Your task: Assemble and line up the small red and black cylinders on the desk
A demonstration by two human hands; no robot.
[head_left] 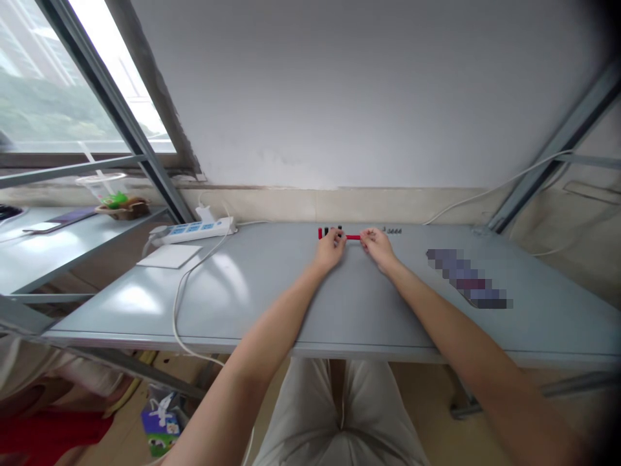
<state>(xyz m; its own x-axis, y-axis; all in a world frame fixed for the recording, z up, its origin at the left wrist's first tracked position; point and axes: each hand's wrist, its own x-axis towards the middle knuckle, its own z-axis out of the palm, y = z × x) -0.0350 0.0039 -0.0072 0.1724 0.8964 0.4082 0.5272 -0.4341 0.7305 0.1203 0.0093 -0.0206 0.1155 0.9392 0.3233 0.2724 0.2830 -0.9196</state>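
Observation:
A thin red rod lies level between my two hands near the back of the grey table. My left hand is closed around its left end, and my right hand pinches its right end. Just behind my left hand stand a short red cylinder and a dark one, with another dark top partly hidden. Several small dark pieces sit in a row to the right of my right hand.
A white power strip and a flat white square lie at the left, with a white cable running over the front edge. A blurred-out flat object is at the right. Metal posts flank the table.

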